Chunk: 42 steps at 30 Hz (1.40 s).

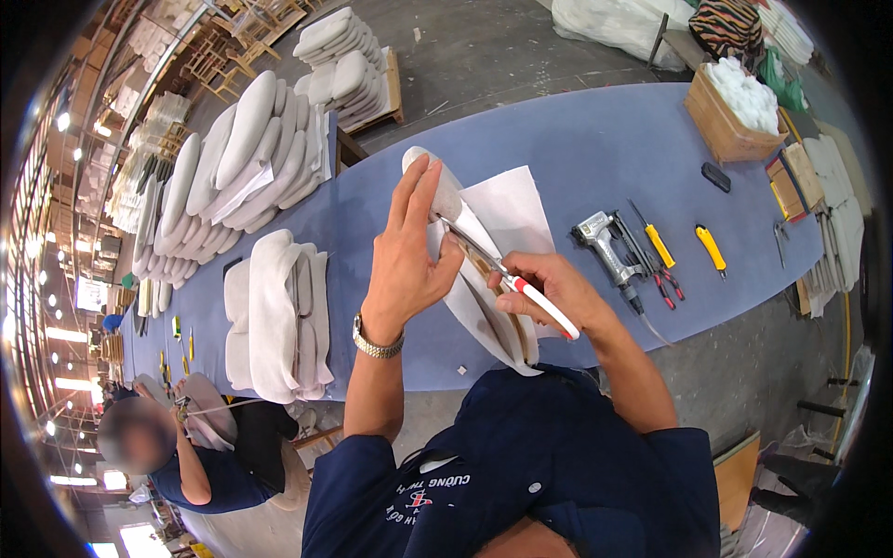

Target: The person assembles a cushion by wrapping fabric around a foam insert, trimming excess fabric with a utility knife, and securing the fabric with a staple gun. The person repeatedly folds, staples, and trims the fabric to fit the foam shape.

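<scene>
A light grey upholstered pad (484, 321) stands on edge in front of me, its underside with a wooden frame and loose fabric edge facing right. My left hand (409, 246) grips the pad's upper part, with fingers along its outer face and the thumb at the fabric edge. In my right hand (563, 290) is a pair of scissors (542, 305) with red and white handles. The blades point up and left along the fabric edge, close to my left thumb. A white sheet (521, 206) lies on the blue table (595, 139) just behind the pad.
To the right lie a staple gun (605, 249) with a hose, a yellow screwdriver (659, 244), red-handled pliers (667, 288) and a yellow utility knife (711, 249). A carton (721, 130) of white stuffing stands beyond. Padded pieces (279, 316) are stacked left; a co-worker (214, 465) sits lower left.
</scene>
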### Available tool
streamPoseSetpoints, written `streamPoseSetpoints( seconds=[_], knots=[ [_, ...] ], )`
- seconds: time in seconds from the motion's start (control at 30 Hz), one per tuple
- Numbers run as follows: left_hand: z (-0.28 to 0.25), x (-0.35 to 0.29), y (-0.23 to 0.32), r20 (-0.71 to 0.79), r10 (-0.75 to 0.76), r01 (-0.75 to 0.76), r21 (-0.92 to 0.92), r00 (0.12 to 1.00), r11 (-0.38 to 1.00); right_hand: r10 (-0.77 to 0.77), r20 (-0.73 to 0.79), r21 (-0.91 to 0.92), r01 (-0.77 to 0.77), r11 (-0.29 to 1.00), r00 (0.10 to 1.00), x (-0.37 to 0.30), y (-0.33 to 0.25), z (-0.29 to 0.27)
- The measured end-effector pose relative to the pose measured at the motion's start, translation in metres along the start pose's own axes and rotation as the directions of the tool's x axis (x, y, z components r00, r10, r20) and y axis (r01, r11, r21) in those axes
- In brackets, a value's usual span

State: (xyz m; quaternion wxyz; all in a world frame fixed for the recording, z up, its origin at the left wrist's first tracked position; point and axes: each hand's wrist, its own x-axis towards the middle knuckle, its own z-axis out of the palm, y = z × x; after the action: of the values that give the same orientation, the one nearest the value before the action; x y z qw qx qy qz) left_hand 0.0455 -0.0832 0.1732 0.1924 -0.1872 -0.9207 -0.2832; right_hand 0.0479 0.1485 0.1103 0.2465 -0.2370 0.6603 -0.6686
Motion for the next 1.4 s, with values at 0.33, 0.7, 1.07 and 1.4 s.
streamPoseSetpoints(
  seconds=[0.33,0.7,1.07,1.4],
  knots=[
    [-0.003,-0.006,-0.002,-0.020,0.012,-0.013,-0.043,1.000,0.999,-0.045,0.016,-0.034,0.046,0.998,0.999,-0.001,0.007,0.007],
    [-0.005,-0.013,-0.007,-0.054,0.051,-0.056,-0.109,0.997,0.992,-0.093,0.115,-0.128,0.107,0.986,0.989,-0.006,0.009,0.000],
    [-0.006,-0.013,-0.005,-0.045,0.071,-0.078,-0.155,0.996,0.985,-0.084,0.077,-0.064,0.089,0.994,0.994,-0.008,0.004,0.000],
    [-0.003,-0.013,-0.006,-0.046,0.069,-0.077,-0.187,0.997,0.979,-0.051,-0.004,-0.181,0.050,0.982,0.999,-0.007,-0.008,0.005]
  ],
)
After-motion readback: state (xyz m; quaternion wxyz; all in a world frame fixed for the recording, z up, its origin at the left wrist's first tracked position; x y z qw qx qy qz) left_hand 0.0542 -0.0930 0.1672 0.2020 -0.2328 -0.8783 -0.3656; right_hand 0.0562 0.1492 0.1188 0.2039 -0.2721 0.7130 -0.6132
